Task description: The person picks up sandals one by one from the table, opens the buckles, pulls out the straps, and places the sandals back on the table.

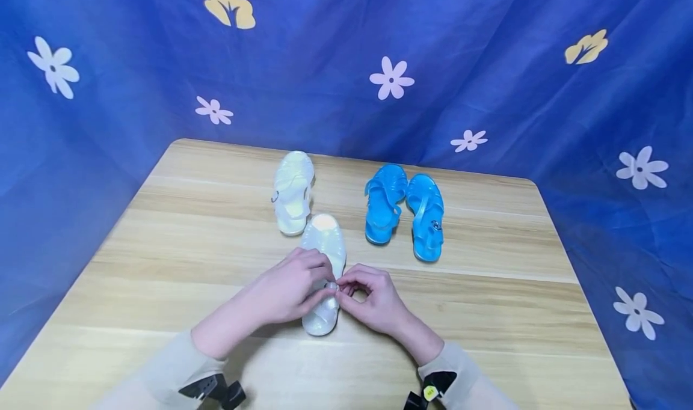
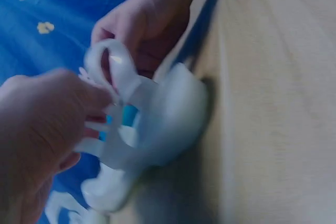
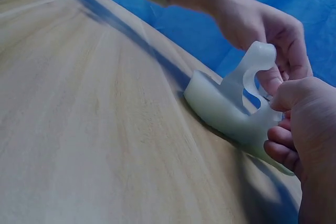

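Observation:
A white jelly sandal (image 1: 323, 235) lies on the table with its toe pointing away and its heel toward me. My left hand (image 1: 289, 285) reaches over it from the left and pinches the ankle strap near a small buckle (image 1: 331, 286). From the right, my right hand (image 1: 377, 300) pinches the strap at the same buckle, its fingertips meeting those of the left. In the left wrist view the strap (image 2: 125, 74) stands up in a loop above the sole. The right wrist view has the sandal's heel (image 3: 210, 100) facing the camera, while fingers partly hide the buckle.
A second white sandal (image 1: 293, 187) sits just behind and left of the held one. Two blue sandals (image 1: 383, 208) stand side by side farther right. The wooden table (image 1: 503, 290) has a blue flowered cloth (image 1: 325, 49) hanging behind it.

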The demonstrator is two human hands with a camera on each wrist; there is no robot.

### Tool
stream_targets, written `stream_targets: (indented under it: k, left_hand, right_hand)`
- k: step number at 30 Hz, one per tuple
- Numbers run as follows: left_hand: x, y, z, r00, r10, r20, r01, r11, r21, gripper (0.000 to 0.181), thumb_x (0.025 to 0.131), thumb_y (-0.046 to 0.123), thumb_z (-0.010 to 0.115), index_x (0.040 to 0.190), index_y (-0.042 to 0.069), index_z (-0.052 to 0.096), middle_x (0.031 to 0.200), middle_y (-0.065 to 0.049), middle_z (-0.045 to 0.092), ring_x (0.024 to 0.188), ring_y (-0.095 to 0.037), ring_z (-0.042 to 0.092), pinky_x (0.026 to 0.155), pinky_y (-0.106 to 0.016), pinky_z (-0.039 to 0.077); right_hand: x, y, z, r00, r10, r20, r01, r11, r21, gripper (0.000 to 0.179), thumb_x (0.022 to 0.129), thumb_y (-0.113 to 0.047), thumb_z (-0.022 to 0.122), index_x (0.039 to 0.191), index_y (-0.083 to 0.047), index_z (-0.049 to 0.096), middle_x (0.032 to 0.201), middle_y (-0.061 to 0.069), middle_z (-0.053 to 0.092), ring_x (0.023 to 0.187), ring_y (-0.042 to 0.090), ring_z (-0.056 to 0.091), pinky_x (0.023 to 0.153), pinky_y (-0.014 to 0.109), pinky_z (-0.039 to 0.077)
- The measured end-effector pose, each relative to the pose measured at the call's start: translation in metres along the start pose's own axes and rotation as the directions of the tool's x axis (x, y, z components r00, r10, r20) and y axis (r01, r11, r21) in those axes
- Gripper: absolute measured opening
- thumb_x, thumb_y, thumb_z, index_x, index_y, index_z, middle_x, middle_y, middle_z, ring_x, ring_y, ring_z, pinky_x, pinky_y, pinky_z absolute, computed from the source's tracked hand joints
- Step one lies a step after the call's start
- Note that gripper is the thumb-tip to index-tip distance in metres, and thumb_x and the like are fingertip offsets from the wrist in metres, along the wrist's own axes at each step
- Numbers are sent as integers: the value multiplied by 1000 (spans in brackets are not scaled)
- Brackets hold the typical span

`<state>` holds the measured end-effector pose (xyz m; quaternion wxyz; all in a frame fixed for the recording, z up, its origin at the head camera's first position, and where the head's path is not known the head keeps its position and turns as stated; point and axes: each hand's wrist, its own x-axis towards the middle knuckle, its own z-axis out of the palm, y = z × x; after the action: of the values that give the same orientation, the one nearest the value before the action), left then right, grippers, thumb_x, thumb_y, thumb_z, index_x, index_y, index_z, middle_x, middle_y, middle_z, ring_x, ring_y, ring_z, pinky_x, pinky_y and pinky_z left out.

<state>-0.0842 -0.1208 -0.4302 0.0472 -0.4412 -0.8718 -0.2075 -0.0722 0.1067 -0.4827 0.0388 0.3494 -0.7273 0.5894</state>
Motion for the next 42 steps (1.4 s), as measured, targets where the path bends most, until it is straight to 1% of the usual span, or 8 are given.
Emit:
stream_targets:
  k: [4,9,15,19,23,30,37,42]
  left_hand:
    - [6,2,-8,996,43,73,-49,995,82,12,96,24,79,97,13,76,93,4,68,90,-16,61,84,-37,47]
    - [5,0,-6,992,1,124,1,1000,-12,8,100,18,74,100,10,72,92,3,67,91,-15,63,87,-39,52]
    - [-6,-9,8,999,-5,45,12,988,-152,7,104,17,68,106,10,69,99,6,65,96,-11,63,90,-36,55]
    - [-14,-12,18,999,-32,-7,29,978,-207,6,106,18,66,108,13,67,102,8,64,99,-9,62,91,-36,56]
    - [-18,-11,24,997,-72,-14,66,961,-270,7,106,17,66,111,12,67,108,6,65,103,-10,63,93,-36,57]
    - [-8,-11,16,980,-169,100,194,912,-361,4,103,19,70,102,17,67,100,11,63,97,-10,62,92,-38,55]
    - [-3,-8,10,958,-232,167,279,883,-378,12,105,21,67,94,18,67,90,13,61,88,-8,59,84,-36,53]
    - [-4,-6,12,954,-238,182,290,886,-362,10,105,17,67,96,20,67,94,13,61,92,-8,59,88,-37,53]
  right_hand:
    - [1,1,0,1000,1,3,-1,1000,-8,19,83,15,77,99,5,74,89,14,71,75,20,68,64,44,63]
    - [-1,10,1,999,33,4,-33,999,-11,21,85,8,80,101,-5,77,91,6,72,78,15,68,67,37,63]
    - [-1,13,1,999,43,13,-43,998,40,20,85,9,79,101,-2,76,92,12,74,78,16,70,68,38,64]
    - [-3,15,2,999,43,13,-43,996,77,20,82,17,77,98,5,74,91,18,73,76,24,71,67,43,64]
    - [-4,16,2,999,49,8,-50,995,90,21,82,20,77,98,7,73,90,19,73,76,29,71,67,47,64]
    - [-2,17,1,998,50,31,-51,998,37,20,87,7,78,103,-5,76,94,9,74,81,15,69,72,37,64]
    - [0,17,1,999,-15,32,17,997,-74,17,89,-3,82,103,-12,79,90,-5,70,78,15,68,70,28,61]
    - [0,16,-1,998,-13,55,18,995,-97,14,91,-7,83,104,-13,80,89,-6,69,79,15,67,71,28,60]
